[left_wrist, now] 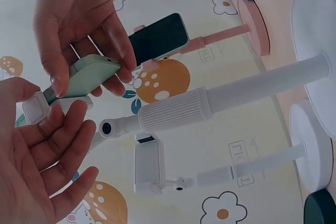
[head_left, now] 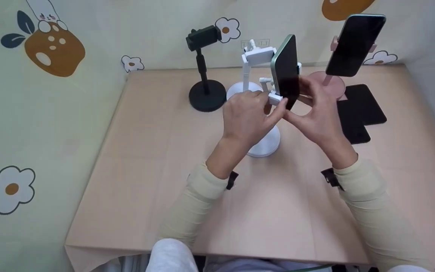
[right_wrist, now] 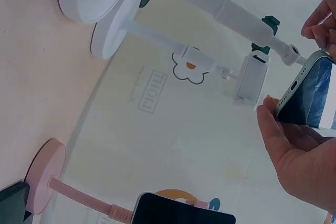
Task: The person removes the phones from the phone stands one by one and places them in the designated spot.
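Observation:
A light green phone [head_left: 287,70] stands upright and tilted at the head of the front white phone stand [head_left: 266,143], its dark screen turned to the right. My right hand [head_left: 319,113] holds the phone by its edges, thumb near the lower end. In the left wrist view, my left hand [left_wrist: 39,156] pinches the stand's white clamp [left_wrist: 35,107] between thumb and forefinger, the other fingers loosely bent. The phone's green back [left_wrist: 94,80] lies against that clamp. How far the clamp grips the phone is partly hidden by the fingers.
Behind stands a second white phone stand [head_left: 261,56] with a bare holder. A black stand [head_left: 207,94] is to its left. At the right, a pink stand [head_left: 332,85] bears a dark phone [head_left: 355,45]. Flat black slabs [head_left: 368,105] lie overlapping beside it, near the patterned wall.

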Demonstrator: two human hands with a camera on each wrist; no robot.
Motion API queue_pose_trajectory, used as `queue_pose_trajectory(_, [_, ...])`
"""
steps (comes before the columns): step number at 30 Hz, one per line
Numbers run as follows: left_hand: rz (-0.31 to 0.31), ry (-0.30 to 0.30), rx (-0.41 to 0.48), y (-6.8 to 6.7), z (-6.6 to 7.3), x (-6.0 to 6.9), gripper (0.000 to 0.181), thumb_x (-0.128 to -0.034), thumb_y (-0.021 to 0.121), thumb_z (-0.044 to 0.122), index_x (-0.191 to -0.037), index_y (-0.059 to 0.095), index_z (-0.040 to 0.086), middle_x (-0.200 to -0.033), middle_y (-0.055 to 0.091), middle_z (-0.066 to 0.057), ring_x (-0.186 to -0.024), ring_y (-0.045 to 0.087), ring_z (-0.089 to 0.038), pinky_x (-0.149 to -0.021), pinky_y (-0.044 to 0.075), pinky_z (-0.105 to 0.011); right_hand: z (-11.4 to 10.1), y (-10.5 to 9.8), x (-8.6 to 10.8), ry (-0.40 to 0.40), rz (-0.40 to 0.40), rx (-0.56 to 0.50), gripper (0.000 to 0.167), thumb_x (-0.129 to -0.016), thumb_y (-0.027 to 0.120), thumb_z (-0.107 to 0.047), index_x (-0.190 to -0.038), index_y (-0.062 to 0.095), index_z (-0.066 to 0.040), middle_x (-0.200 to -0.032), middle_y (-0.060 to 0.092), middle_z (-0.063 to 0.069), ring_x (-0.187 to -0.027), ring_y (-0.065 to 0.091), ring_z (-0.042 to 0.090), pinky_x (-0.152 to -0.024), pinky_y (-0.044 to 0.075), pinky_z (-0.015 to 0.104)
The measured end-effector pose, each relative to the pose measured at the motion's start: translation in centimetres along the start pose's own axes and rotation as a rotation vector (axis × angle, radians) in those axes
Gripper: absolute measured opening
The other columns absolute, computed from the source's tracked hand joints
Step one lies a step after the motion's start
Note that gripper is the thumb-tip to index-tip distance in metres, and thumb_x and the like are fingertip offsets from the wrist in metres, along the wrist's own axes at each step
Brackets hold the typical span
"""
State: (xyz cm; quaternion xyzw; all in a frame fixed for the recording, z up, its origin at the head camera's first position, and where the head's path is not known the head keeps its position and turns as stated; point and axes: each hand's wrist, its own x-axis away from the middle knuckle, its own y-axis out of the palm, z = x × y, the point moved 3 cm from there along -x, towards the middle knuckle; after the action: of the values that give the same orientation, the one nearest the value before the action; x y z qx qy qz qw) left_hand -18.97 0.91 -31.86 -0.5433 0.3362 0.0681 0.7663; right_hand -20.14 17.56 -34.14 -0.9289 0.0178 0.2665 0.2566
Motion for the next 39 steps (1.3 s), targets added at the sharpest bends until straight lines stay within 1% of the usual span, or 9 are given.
queue_pose_trajectory(6, [0.002,-0.010,0.039,0.1,-0.1,0.1,0.047,-0.0968,0.054,0.053,-0.076,0.074,0.017,-0.063,0.065,0.003,-0.057,0.055,-0.014,-0.050,0.042,-0.024,0.0,0.0,0.0,-0.009,-0.003,0.014,0.069,-0.077,0.085,-0.009,-0.136,0.052,0.002,-0.130,0.063,0.009,-0.119,0.065,0.018,-0.102,0.052,0.028])
queue_pose_trajectory(9, [0.003,-0.028,0.058,0.0,-0.1,0.1,0.042,-0.0961,0.056,0.052,-0.090,0.075,0.015,-0.069,0.068,0.003,-0.059,0.056,-0.013,-0.051,0.044,-0.023,-0.1,0.1,0.0,-0.014,-0.002,0.013,0.067,-0.078,0.084,-0.008,-0.136,0.052,0.002,-0.129,0.064,0.010,-0.118,0.065,0.019,-0.102,0.052,0.025])
queue_pose_trajectory(12, [0.012,-0.061,0.118,-0.3,0.2,-0.1,0.039,-0.0953,0.059,0.047,-0.106,0.069,0.012,-0.078,0.071,0.003,-0.064,0.061,-0.010,-0.052,0.047,-0.021,-0.2,0.1,0.0,-0.021,0.003,0.008,0.065,-0.079,0.083,-0.008,-0.136,0.052,0.002,-0.128,0.064,0.010,-0.117,0.065,0.020,-0.101,0.051,0.022])
queue_pose_trajectory(14, [0.014,-0.081,0.164,-0.5,0.5,-0.2,0.038,-0.0951,0.060,0.043,-0.113,0.064,0.010,-0.082,0.073,0.003,-0.064,0.063,-0.010,-0.052,0.047,-0.021,-0.2,0.1,-0.1,-0.025,0.012,0.010,0.064,-0.079,0.082,-0.008,-0.136,0.053,0.001,-0.128,0.065,0.010,-0.117,0.066,0.021,-0.101,0.051,0.021])
queue_pose_trajectory(18, [-0.015,-0.110,0.189,-0.9,1.0,-0.3,0.036,-0.0954,0.061,0.037,-0.115,0.065,0.007,-0.079,0.074,0.003,-0.059,0.062,-0.010,-0.050,0.046,-0.019,-0.1,0.1,0.0,-0.044,0.025,0.032,0.063,-0.080,0.081,-0.010,-0.136,0.053,0.001,-0.128,0.065,0.011,-0.117,0.066,0.020,-0.101,0.051,0.021])
queue_pose_trajectory(21, [-0.033,-0.112,0.155,-1.0,1.2,-0.4,0.035,-0.0960,0.059,0.036,-0.114,0.066,0.007,-0.074,0.073,0.002,-0.055,0.060,-0.010,-0.049,0.045,-0.019,0.0,0.1,0.0,-0.076,0.042,0.055,0.062,-0.081,0.081,-0.012,-0.135,0.055,0.002,-0.127,0.066,0.011,-0.117,0.067,0.019,-0.101,0.051,0.020])
queue_pose_trajectory(24, [-0.036,-0.105,0.125,-1.0,1.2,-0.5,0.035,-0.0966,0.058,0.037,-0.113,0.066,0.007,-0.072,0.072,0.002,-0.054,0.058,-0.011,-0.049,0.045,-0.021,0.1,0.0,-0.2,-0.089,0.050,0.041,0.060,-0.080,0.082,-0.012,-0.133,0.057,0.002,-0.126,0.067,0.011,-0.116,0.068,0.019,-0.101,0.051,0.019])
queue_pose_trajectory(31, [-0.050,-0.089,0.160,-1.1,1.1,-0.1,0.039,-0.1001,0.056,0.040,-0.119,0.063,0.007,-0.075,0.073,0.001,-0.054,0.058,-0.013,-0.050,0.045,-0.022,0.2,-0.4,-0.6,-0.032,0.005,-0.042,0.067,-0.074,0.086,-0.004,-0.135,0.057,0.000,-0.125,0.069,0.007,-0.116,0.067,0.019,-0.100,0.052,0.021])
queue_pose_trajectory(39, [-0.073,-0.086,0.220,-1.2,0.9,0.4,0.043,-0.1010,0.056,0.041,-0.124,0.062,0.006,-0.065,0.063,-0.001,-0.050,0.049,-0.013,-0.048,0.037,-0.019,0.1,-0.5,-0.5,0.004,-0.045,-0.083,0.072,-0.073,0.088,-0.006,-0.137,0.056,-0.003,-0.126,0.069,0.007,-0.118,0.066,0.013,-0.100,0.051,0.019])
